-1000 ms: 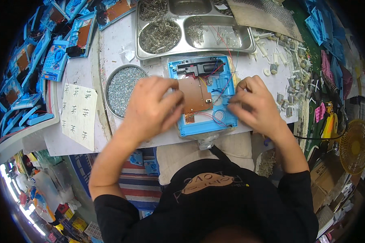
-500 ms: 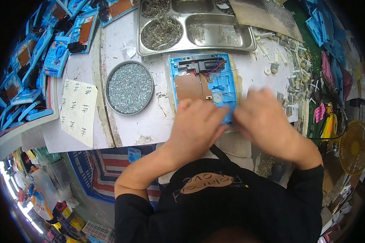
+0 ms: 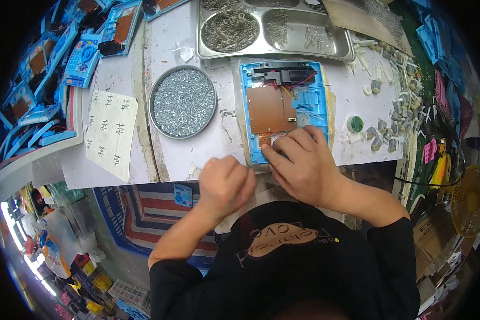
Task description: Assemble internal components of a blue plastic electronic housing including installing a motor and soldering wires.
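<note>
A blue plastic casing (image 3: 319,98) lies open on the table in front of me, with a brown circuit board (image 3: 269,109), a black part across its far end and thin coloured wires inside. My right hand (image 3: 309,162) is over its near end. The index fingertip rests near the board's lower edge and the thumb is at the casing's near edge, so the hand grips it there. My left hand (image 3: 226,184) is closed in a fist just off the table's front edge, left of the casing. Whatever its fingers may hold is hidden.
Left of the casing stands a round tray of small screws (image 3: 183,101). A steel compartment tray (image 3: 282,53) holds small metal parts at the back. Small motors (image 3: 377,143) and a green round piece (image 3: 354,124) lie at right. More blue casings (image 3: 82,61) are heaped at far left.
My right hand has moved left onto the casing's near end, uncovering the green round piece. My left hand has drawn back off the casing toward me and closed. The view has shifted slightly.
</note>
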